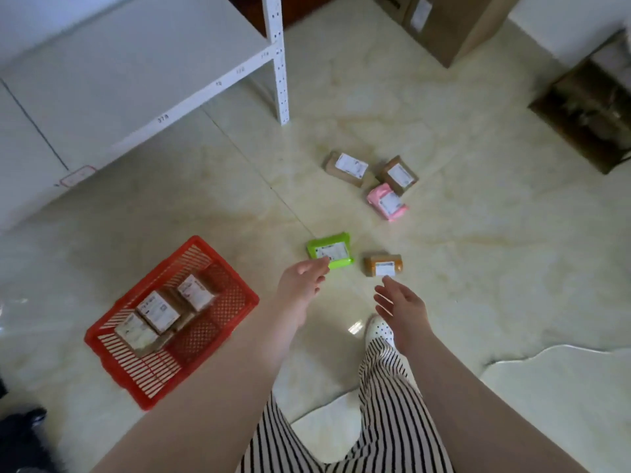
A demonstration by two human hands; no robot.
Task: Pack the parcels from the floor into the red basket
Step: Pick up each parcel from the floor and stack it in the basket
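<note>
A red basket (235, 303) stands on the floor at the left with three brown labelled parcels (160, 310) inside. On the floor lie a green parcel (336, 244), a small brown parcel (377, 262), a pink parcel (377, 194) and two more brown parcels (345, 169) (397, 172) farther away. My left hand (302, 279) is open, fingertips just at the green parcel's near edge. My right hand (401, 303) is open, fingers spread, just short of the small brown parcel. Neither hand holds anything.
A white metal shelf unit (280, 63) stands at the upper left. Large cardboard boxes (457, 25) sit at the top, and a dark open box (587, 107) at the right. My striped trouser leg (386, 404) and white shoe (377, 327) are below the hands.
</note>
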